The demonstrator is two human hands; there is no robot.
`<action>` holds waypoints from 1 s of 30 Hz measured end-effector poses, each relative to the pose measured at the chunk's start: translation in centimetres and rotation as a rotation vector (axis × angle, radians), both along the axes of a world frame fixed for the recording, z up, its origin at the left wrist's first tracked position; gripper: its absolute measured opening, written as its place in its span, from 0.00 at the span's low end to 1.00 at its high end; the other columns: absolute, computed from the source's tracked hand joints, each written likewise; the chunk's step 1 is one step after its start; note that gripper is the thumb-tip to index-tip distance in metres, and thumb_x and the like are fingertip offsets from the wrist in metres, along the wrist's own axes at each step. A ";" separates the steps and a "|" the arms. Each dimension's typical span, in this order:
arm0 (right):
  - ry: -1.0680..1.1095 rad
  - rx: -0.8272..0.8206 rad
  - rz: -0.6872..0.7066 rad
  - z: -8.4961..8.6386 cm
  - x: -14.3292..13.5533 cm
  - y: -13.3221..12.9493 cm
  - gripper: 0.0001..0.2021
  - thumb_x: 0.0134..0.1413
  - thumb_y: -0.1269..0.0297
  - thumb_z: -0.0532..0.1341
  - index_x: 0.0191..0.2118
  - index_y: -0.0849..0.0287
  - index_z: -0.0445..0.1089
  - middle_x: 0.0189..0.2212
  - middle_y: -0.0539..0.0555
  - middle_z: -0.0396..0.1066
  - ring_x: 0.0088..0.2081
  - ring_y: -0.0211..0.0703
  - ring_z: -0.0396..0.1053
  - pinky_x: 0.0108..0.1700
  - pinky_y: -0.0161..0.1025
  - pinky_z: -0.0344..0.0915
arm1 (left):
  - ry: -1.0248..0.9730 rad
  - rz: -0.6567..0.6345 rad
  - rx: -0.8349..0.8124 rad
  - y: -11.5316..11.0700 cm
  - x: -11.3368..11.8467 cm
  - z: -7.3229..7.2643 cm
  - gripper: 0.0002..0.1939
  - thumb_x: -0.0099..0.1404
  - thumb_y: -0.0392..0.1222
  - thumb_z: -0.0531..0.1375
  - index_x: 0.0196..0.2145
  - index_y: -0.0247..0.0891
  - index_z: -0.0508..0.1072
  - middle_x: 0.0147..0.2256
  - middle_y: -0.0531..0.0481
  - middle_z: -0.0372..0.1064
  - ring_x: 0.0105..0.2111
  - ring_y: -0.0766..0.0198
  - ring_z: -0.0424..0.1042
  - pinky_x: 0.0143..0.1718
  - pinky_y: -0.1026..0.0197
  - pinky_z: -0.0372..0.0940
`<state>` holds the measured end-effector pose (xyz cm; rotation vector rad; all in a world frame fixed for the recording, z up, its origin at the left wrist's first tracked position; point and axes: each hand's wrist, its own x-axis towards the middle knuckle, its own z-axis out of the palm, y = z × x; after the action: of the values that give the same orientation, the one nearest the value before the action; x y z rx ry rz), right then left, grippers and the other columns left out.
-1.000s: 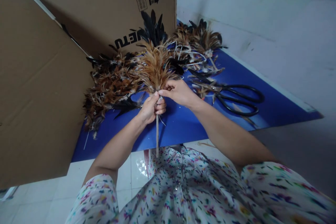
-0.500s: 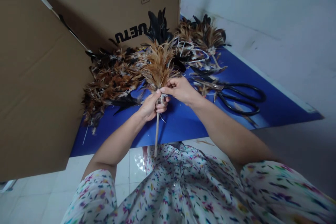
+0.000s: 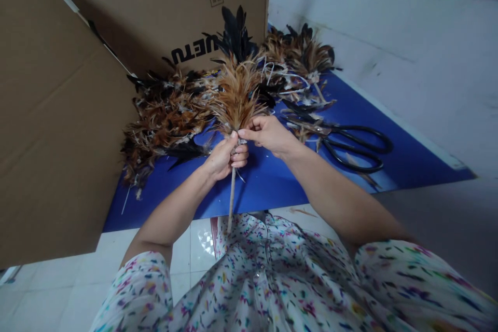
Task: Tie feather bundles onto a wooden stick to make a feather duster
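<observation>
A feather duster (image 3: 238, 91) with brown and black feathers stands upright in front of me. My left hand (image 3: 227, 156) is closed round its neck, just under the feathers. Its thin wooden stick (image 3: 232, 197) extends down from my fist toward my shirt. My right hand (image 3: 268, 135) is closed in a pinch at the base of the feathers, touching the whitish binding there. Whatever lies between those fingertips is too small to make out. Right of my right hand, large black-handled scissors (image 3: 356, 145) lie on the blue tabletop (image 3: 272, 187).
Brown and black feathers (image 3: 167, 114) are heaped on the left of the table. Another feather bundle (image 3: 307, 54) on a stick lies at the back right, near white strips (image 3: 290, 80). A large cardboard box (image 3: 155, 5) stands behind and left; a pale wall (image 3: 389, 36) is right.
Hardly anything differs. The fingers of my left hand have curled slightly closer round the duster's neck, and the duster's feathered top has shifted a little.
</observation>
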<state>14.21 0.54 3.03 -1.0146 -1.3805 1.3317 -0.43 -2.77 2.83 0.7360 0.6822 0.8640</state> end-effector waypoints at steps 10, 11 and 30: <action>0.040 -0.063 -0.008 0.3 -0.2 -0.2 0.15 0.40 0.65 0.71 0.20 0.61 0.63 0.17 0.43 0.60 0.20 0.27 0.52 0.21 0.31 0.48 | 0.131 -0.041 0.112 0.0 -0.4 -0.1 0.26 0.53 0.54 0.70 0.28 0.36 0.59 0.21 0.63 0.46 0.16 0.80 0.45 0.14 0.76 0.45; 0.037 -0.080 -0.010 0.3 -0.2 -0.2 0.14 0.43 0.67 0.70 0.21 0.61 0.63 0.16 0.42 0.59 0.19 0.27 0.52 0.21 0.31 0.48 | 0.148 -0.045 0.117 0.1 -0.5 0.0 0.26 0.53 0.55 0.70 0.27 0.36 0.58 0.21 0.63 0.45 0.16 0.80 0.45 0.14 0.76 0.44; -0.840 0.274 -0.378 -0.2 14.8 -2.3 0.04 0.50 0.65 0.64 0.33 0.58 0.74 0.27 0.52 0.73 0.30 0.42 0.70 0.37 0.41 0.65 | 0.165 0.049 0.093 0.8 -0.9 1.1 0.20 0.62 0.47 0.65 0.27 0.37 0.58 0.20 0.62 0.46 0.14 0.80 0.45 0.13 0.75 0.43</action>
<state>28.98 -1.72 2.83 -1.6308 -1.7804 0.4039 -1.31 -1.95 3.95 0.8839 0.8134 0.8914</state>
